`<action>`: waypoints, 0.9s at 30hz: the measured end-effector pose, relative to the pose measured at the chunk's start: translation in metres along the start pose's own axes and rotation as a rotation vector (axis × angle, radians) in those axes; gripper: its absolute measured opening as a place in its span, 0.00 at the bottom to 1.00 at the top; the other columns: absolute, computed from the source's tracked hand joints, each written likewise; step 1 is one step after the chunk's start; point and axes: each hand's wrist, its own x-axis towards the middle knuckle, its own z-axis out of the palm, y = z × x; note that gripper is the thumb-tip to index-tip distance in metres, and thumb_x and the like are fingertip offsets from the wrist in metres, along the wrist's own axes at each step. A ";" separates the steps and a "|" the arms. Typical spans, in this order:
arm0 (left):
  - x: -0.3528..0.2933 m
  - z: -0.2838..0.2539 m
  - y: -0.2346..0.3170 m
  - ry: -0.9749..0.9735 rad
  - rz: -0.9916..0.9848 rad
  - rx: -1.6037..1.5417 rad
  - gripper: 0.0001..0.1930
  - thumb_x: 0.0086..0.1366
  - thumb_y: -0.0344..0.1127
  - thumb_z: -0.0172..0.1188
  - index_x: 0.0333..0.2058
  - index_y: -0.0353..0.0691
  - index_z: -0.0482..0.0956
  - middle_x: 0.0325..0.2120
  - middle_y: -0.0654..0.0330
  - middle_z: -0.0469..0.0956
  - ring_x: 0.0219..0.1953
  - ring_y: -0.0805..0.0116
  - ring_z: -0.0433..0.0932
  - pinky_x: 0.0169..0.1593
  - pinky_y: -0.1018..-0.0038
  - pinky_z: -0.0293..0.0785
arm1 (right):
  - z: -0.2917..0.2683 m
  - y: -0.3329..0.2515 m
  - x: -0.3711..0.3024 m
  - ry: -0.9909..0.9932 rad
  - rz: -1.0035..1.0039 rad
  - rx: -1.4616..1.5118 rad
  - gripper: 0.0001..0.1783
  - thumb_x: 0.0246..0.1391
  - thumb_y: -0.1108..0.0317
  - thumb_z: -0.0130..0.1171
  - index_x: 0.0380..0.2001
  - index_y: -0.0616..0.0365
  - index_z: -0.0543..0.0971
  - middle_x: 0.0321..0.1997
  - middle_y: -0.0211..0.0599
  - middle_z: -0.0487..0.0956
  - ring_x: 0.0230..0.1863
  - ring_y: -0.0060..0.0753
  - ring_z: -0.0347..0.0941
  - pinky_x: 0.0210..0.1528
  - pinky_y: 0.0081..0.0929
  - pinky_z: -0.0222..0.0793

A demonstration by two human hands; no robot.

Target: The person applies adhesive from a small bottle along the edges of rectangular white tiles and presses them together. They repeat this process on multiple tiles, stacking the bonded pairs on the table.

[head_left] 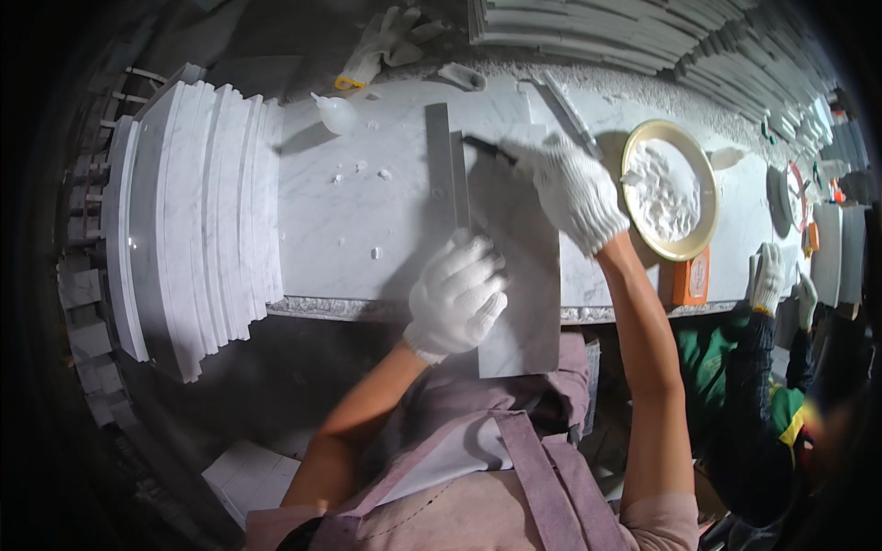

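A marble slab [519, 317] lies lengthwise in front of me, its near end sticking out past the table's front edge. My left hand [459, 292], in a white knit glove, is closed with bent fingers on the slab's left edge. My right hand [577, 195], gloved alike, grips a thin black tool [487, 145] over the slab's far part; the tool's kind is unclear. The tool's tip reaches the slab's far left edge. Left of the slab lies a narrow grey strip [439, 138], partly along that same edge.
Stacked marble slabs [197, 211] stand at left. A bowl of white paste [684, 241] and an orange box [691, 280] sit at right. Beyond are a translucent squeeze bottle [336, 114] and spare gloves [386, 46]. A co-worker's gloved hand [768, 280] is at far right.
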 end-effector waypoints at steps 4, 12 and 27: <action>0.006 0.003 -0.006 0.016 0.026 -0.065 0.07 0.59 0.32 0.63 0.33 0.34 0.84 0.42 0.53 0.81 0.51 0.49 0.80 0.58 0.48 0.76 | 0.001 0.006 -0.046 0.073 -0.082 0.190 0.28 0.63 0.77 0.59 0.66 0.50 0.78 0.30 0.35 0.80 0.27 0.29 0.75 0.32 0.28 0.73; 0.004 0.000 -0.002 -0.018 0.018 -0.062 0.07 0.60 0.30 0.62 0.35 0.34 0.84 0.43 0.54 0.81 0.51 0.50 0.80 0.58 0.50 0.77 | 0.000 -0.016 -0.136 0.134 0.734 0.922 0.15 0.66 0.70 0.54 0.51 0.57 0.85 0.35 0.28 0.82 0.28 0.15 0.74 0.31 0.17 0.71; 0.047 -0.036 0.068 -0.055 -0.967 -0.585 0.16 0.66 0.43 0.73 0.39 0.34 0.83 0.31 0.62 0.84 0.33 0.78 0.78 0.40 0.78 0.75 | 0.007 -0.069 -0.145 0.076 0.263 0.715 0.15 0.62 0.74 0.65 0.52 0.60 0.83 0.44 0.36 0.86 0.39 0.29 0.82 0.44 0.27 0.78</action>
